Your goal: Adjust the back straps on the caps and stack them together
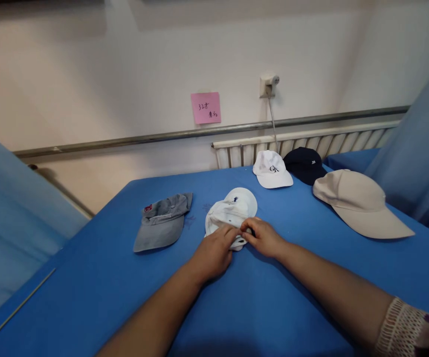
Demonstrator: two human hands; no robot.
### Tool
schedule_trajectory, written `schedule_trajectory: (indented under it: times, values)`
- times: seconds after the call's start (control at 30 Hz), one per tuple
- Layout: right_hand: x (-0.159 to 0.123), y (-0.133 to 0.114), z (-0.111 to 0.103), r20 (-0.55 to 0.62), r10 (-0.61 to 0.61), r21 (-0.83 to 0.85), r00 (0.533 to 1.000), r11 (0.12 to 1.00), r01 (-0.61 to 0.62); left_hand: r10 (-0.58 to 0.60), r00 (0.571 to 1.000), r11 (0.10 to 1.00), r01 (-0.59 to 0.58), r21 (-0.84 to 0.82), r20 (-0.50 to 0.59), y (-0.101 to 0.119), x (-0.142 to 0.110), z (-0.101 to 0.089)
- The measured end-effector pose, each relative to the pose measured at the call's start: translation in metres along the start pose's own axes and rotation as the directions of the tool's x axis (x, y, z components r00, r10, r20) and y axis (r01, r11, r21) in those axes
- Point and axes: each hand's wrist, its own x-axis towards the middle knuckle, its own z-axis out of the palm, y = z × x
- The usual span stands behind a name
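A white baseball cap [225, 212] with a small dark emblem lies on the blue cloth, its brim pointing away from me. My left hand [215, 252] is closed on the near left part of the cap, at the back edge. From the right, my right hand [262, 237] pinches the same back edge near the strap opening. The fingertips of both hands almost meet there, and they hide the strap itself. To the left of my hands rests a grey cap [160, 230] with a red patch, its crown partly collapsed.
At the back right sit a white cap [271, 171] with black letters, a black cap [303, 163] and a large beige cap [359, 196]. A thin stick [23, 303] lies at the left edge. Behind the blue-covered table [99, 277] are a metal rail [155, 138] and a radiator [233, 156].
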Motion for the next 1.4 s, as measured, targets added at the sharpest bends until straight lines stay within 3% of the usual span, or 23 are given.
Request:
schedule_trajectory:
  times: [0.2, 0.37, 0.5, 0.63, 0.87, 1.0, 1.17, 1.3, 1.4]
  values:
    - [-0.001, 0.003, -0.002, -0.002, 0.017, 0.102, 1.0, 0.995, -0.017, 0.105, 0.994, 0.989, -0.103, 0.108, -0.02, 0.006, 0.003, 0.001]
    - [0.0, 0.005, -0.002, 0.006, 0.037, 0.15, 0.999, 0.988, -0.037, 0.126, 0.992, 0.984, -0.126, 0.128, 0.011, 0.002, 0.005, 0.0]
    - [0.0, 0.003, -0.002, 0.005, 0.023, 0.115, 1.0, 0.993, -0.024, 0.064, 0.998, 0.98, -0.061, 0.188, -0.008, -0.003, 0.005, 0.001]
    - [-0.003, -0.001, -0.002, -0.074, 0.01, 0.106, 0.997, 0.994, -0.002, -0.025, 0.998, 0.982, 0.035, 0.187, -0.058, -0.009, 0.007, 0.003]
    - [-0.004, -0.011, 0.001, -0.052, -0.122, -0.075, 0.991, 0.99, 0.118, -0.106, 0.991, 0.992, 0.111, 0.063, -0.081, -0.017, 0.01, 0.006]
    - [-0.001, -0.014, 0.003, -0.029, -0.108, -0.199, 0.994, 0.975, 0.1, -0.065, 0.996, 0.998, 0.066, 0.019, -0.055, -0.018, 0.01, 0.005]
    - [0.001, -0.022, -0.001, 0.013, -0.192, -0.37, 0.981, 0.911, 0.183, -0.035, 0.999, 0.999, 0.034, -0.039, -0.026, -0.018, 0.01, 0.001]
    - [0.0, -0.028, -0.001, -0.066, -0.203, -0.457, 0.977, 0.876, 0.151, -0.04, 0.999, 0.998, 0.04, -0.05, -0.015, -0.018, 0.011, -0.001]
    - [-0.002, -0.025, 0.002, -0.053, -0.176, -0.452, 0.983, 0.882, 0.134, -0.044, 0.999, 0.998, 0.044, -0.047, 0.002, -0.018, 0.012, 0.0]
